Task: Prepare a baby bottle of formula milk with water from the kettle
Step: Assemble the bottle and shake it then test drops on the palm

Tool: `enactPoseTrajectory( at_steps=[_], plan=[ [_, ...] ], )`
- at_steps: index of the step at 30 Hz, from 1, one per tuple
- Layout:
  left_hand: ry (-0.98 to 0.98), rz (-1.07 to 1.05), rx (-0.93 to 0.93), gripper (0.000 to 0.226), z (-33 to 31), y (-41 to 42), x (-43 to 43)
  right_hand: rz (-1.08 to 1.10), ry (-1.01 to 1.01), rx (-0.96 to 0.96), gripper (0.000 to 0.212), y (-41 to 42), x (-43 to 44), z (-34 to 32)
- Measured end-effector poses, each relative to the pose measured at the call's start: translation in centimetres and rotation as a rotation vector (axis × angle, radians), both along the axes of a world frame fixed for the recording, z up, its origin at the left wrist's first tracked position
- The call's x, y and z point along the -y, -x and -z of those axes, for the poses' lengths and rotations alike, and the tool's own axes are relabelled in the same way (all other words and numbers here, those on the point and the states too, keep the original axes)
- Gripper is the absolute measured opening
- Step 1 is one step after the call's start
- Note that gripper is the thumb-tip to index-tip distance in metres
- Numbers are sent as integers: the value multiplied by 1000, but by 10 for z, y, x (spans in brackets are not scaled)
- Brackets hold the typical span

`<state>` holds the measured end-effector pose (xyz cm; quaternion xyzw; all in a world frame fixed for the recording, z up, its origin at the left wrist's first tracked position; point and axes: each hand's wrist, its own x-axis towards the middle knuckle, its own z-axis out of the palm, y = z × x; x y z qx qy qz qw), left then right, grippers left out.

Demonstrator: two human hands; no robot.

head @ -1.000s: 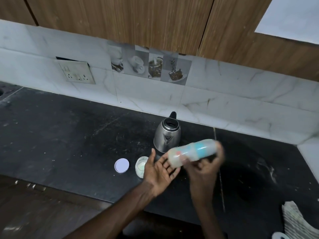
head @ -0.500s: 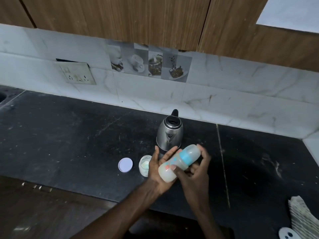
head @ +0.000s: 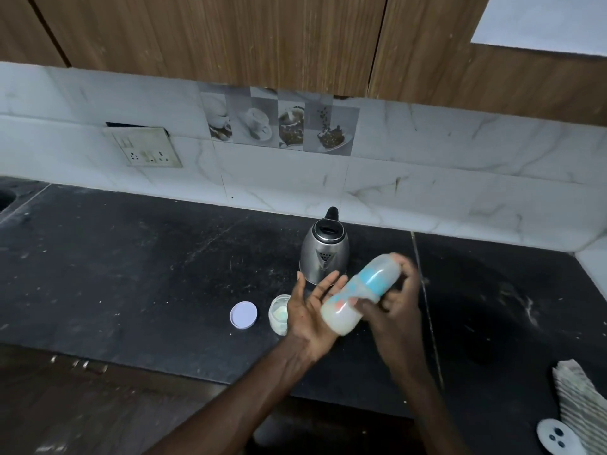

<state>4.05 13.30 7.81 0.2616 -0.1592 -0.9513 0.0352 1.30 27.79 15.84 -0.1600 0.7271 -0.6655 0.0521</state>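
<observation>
Shaking again over the table (head: 131,274), near its front edge! Right hand (head: 392,307) grip curled round the capped translucent plastic baby bottle (head: 359,297), blue-printed, milky inside; left hand (head: 310,308) flat and spread, holding nothing, against its base. Top swung up and rightward since half a second ago. Looks like mixing, nearly finished. Rounded steel kettle (head: 324,254) standing just behind.

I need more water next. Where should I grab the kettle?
Best by its black handle, coming from above: the kettle stands upright with its spout facing you, so the handle sits on the far, wall side.
</observation>
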Motion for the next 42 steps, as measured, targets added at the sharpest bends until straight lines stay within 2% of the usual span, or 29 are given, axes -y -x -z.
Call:
enactPoseTrajectory(
  at_steps=[3, 5, 6, 7, 10, 12, 14, 17, 18, 19, 20, 22, 24, 26, 29, 30, 33, 34, 36, 39, 40, 42],
  plan=[
    [48, 11, 19, 78, 2, -5, 5, 213, 310, -69, 90, 26, -18, -34],
    [53, 16, 23, 77, 4, -6, 7, 414, 431, -121, 90, 25, -15, -38],
    [50, 16, 19, 76, 4, -6, 7, 479, 414, -106, 90, 18, -8, -35],
    [46, 15, 20, 76, 4, -6, 5, 449, 332, -76, 91, 8, 0, -29],
    [12, 37, 8, 79, 3, -5, 0, -9, -64, -24, 97, -24, 18, -3],
    [6, 37, 7, 82, 1, -4, 0, -13, -97, -63, 96, -25, 15, -8],
    [34, 19, 22, 81, 4, -5, 3, 126, 49, -112, 95, -9, 7, -26],
    [61, 20, 56, 77, 11, -10, 5, 388, 392, -145, 94, 9, 0, -42],
    [54, 19, 58, 77, 13, -11, 6, 461, 433, -152, 94, 6, 3, -40],
    [46, 16, 59, 76, 13, -11, 6, 487, 393, -139, 94, 0, 8, -34],
    [41, 14, 58, 76, 13, -12, 6, 423, 280, -110, 96, -8, 13, -25],
    [35, 29, 38, 81, 12, -12, 3, 120, -29, -42, 96, -25, 20, -1],
    [28, 46, 36, 83, 8, -11, 0, 8, -150, -51, 97, -28, 16, 15],
    [39, 29, 29, 83, 10, -9, 1, 120, -44, -66, 98, -20, 13, 12],
    [86, 14, 55, 83, 13, -9, 2, 302, 218, -48, 96, -15, 15, 11],
    [78, 16, 56, 82, 14, -9, 2, 308, 210, -27, 95, -18, 17, 10],
    [45, 47, 33, 81, 10, -10, -1, 90, -96, -36, 96, -22, 18, 15],
    [44, 52, 27, 81, 9, -9, -1, 51, -141, -64, 97, -21, 16, 16],
    [70, 43, 33, 81, 8, -7, 0, 133, -58, -90, 97, -12, 10, 9],
    [102, 30, 55, 82, 10, -6, 3, 367, 213, -78, 94, -6, 14, 5],
    [98, 29, 63, 82, 11, -7, 3, 370, 181, -63, 94, -10, 18, 5],
    [72, 41, 52, 85, 12, -8, 2, 202, -44, -33, 96, -19, 25, 9]
  ],
)
